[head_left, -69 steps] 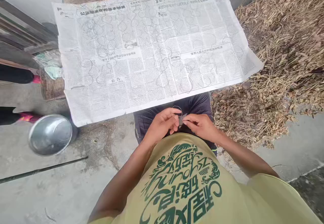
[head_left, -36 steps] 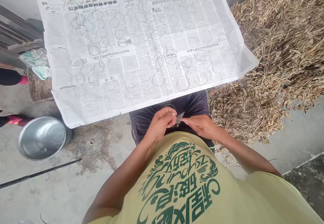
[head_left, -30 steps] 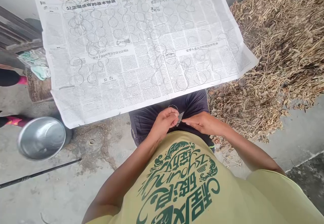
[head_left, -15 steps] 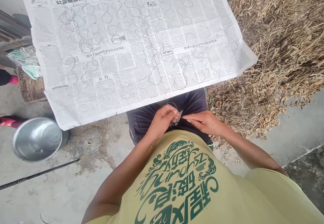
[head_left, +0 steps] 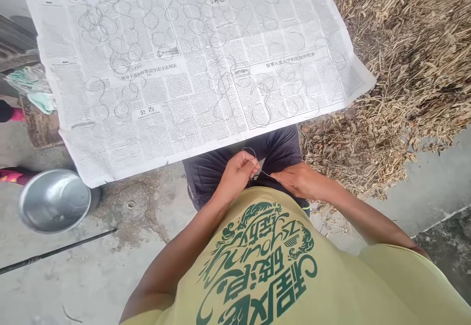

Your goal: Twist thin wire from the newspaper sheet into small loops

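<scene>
My left hand (head_left: 237, 174) and my right hand (head_left: 299, 180) meet just above my lap, in front of my yellow shirt. The left hand's fingers pinch a thin wire loop (head_left: 249, 152) that stands up above them. A short straight length of the wire runs from there to the pinched fingertips of my right hand. A small grey piece shows between the two hands; I cannot make out what it is. Beyond the hands lies a large newspaper sheet (head_left: 110, 138) with several thin wire loops (head_left: 257, 99) spread over it.
A metal bowl (head_left: 54, 206) sits on the concrete floor at the left. A thin dark rod (head_left: 55, 252) lies on the floor below it. A heap of dry stalks and pods (head_left: 405, 70) fills the right side. Another person's pink-cuffed leg (head_left: 9, 175) shows at the left edge.
The view has tilted down and left. My right hand has drawn a little to the right, away from the left, and a short length of wire now shows between them.
</scene>
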Motion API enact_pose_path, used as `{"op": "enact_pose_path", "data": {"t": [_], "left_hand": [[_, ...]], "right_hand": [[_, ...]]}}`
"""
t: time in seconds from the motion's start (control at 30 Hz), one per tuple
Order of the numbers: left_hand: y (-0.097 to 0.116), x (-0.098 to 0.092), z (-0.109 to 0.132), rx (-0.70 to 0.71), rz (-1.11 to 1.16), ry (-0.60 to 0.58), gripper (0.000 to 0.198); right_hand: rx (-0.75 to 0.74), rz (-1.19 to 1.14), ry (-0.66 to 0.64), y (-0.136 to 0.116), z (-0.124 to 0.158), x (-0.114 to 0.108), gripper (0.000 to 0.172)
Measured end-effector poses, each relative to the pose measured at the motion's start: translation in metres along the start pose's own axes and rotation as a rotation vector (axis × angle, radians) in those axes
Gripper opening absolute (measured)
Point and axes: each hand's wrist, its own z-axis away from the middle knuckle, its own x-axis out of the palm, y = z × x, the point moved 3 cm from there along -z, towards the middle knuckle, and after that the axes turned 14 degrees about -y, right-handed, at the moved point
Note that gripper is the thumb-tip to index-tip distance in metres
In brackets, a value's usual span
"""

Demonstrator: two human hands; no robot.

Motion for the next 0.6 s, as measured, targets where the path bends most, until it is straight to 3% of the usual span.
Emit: {"op": "enact_pose_path", "data": {"t": [0.23,0.6], "left_hand": [[-0.004,0.002,0.000,-0.022,0.035,0.001,0.022],[-0.007,0.004,0.000,-0.075,0.118,-0.029,0.026]], "right_hand": [[0.033,0.086,-0.181,-0.005,-0.002,-0.008,0.026],[-0.097,0.189,-0.234,-0.007,-0.003,-0.022,0.025]]}}
